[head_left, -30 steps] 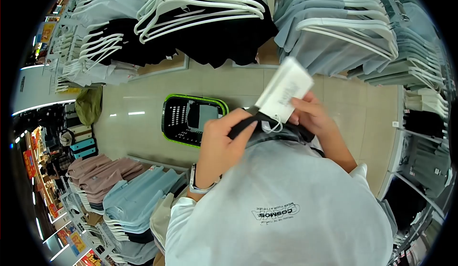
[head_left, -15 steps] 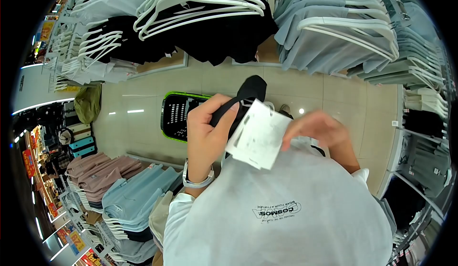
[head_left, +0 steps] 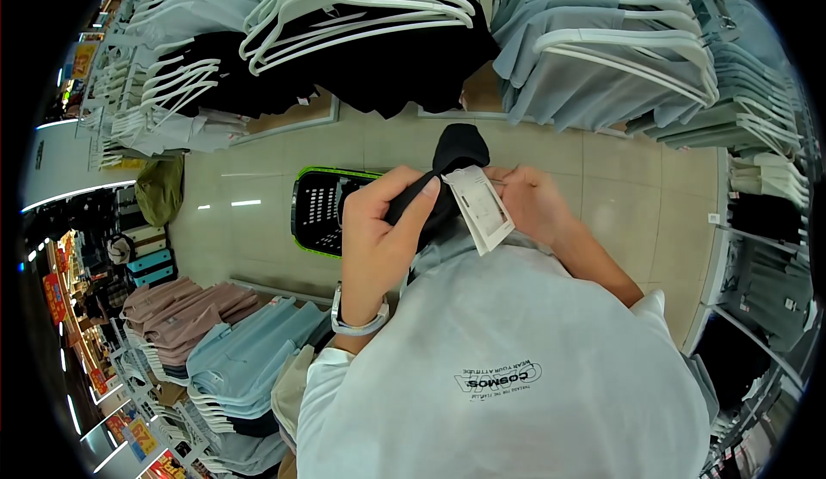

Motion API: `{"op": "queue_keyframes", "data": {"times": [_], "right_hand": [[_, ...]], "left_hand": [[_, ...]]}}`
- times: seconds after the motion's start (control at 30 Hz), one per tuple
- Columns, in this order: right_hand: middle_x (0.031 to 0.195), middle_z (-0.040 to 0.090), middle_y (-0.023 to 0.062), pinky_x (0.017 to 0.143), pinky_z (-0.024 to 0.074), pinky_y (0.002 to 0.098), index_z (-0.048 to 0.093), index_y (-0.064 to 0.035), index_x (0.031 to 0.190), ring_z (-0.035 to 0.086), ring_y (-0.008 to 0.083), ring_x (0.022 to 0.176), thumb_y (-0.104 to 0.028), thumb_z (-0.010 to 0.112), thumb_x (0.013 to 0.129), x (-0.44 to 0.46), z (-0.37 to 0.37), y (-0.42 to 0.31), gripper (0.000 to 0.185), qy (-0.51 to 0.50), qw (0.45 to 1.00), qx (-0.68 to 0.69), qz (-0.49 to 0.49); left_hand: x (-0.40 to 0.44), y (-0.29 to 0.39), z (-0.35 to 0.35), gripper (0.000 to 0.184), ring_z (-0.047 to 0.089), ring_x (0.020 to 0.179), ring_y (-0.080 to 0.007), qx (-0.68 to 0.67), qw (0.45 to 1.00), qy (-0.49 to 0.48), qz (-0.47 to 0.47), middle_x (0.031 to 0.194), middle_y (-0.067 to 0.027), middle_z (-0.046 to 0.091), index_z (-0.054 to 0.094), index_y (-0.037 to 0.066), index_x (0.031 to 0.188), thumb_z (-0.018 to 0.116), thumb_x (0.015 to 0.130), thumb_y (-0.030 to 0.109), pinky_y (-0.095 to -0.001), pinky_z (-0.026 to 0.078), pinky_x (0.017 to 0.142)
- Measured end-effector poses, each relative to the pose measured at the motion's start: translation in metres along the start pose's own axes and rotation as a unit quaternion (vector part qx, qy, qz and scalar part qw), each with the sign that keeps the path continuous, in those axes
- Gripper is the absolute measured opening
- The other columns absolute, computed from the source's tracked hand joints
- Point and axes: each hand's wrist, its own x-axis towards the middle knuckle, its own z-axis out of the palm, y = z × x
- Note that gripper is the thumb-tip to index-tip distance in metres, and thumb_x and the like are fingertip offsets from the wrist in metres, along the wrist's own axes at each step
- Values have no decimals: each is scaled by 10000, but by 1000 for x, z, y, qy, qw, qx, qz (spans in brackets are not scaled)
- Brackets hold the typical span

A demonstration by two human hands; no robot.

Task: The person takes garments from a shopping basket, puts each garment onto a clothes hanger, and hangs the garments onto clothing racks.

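Note:
My left hand is closed around a black cloth item, gripped between thumb and fingers; its full shape cannot be made out. From this item hangs a white paper tag with small print, tilted downward. My right hand is at the tag's upper right edge, fingers bent and fingertips pinching there. Both hands are in front of my white printed shirt.
A black basket with a green rim stands on the tiled floor. Racks of black shirts and grey-green shirts hang ahead. Pink shirts and light blue shirts hang at lower left.
My right hand has come in left and up to the tag's edge. The tag has turned narrower and shifted slightly up and right. My left hand keeps its hold on the black item.

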Motion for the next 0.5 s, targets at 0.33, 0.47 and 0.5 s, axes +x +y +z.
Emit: {"op": "queue_keyframes", "data": {"times": [0.33,0.47,0.5], "right_hand": [[960,652,44,809,485,294,616,-38,1081,610,139,912,-222,568,912,-7,6,0,254,-151,975,-163,-13],[1006,657,50,829,473,297,638,-12,1074,598,131,922,-184,586,897,-6,-4,-7,252,-275,886,-371,-36],[1017,662,83,842,471,322,656,16,1034,604,167,933,-154,603,878,-10,4,-12,237,-275,885,-376,-18]], "left_hand": [[1,-6,2,214,340,570,-68,2,1000,-21,-15,592,4,427,543,-22,779,574,905,149,-227,308,507],[-1,0,4,211,338,572,-67,-3,998,-55,-22,593,6,418,544,-21,791,568,910,151,-227,308,507],[-1,0,6,211,338,568,-64,-21,998,-56,-15,591,7,413,541,-24,794,562,913,149,-226,308,503]]}}
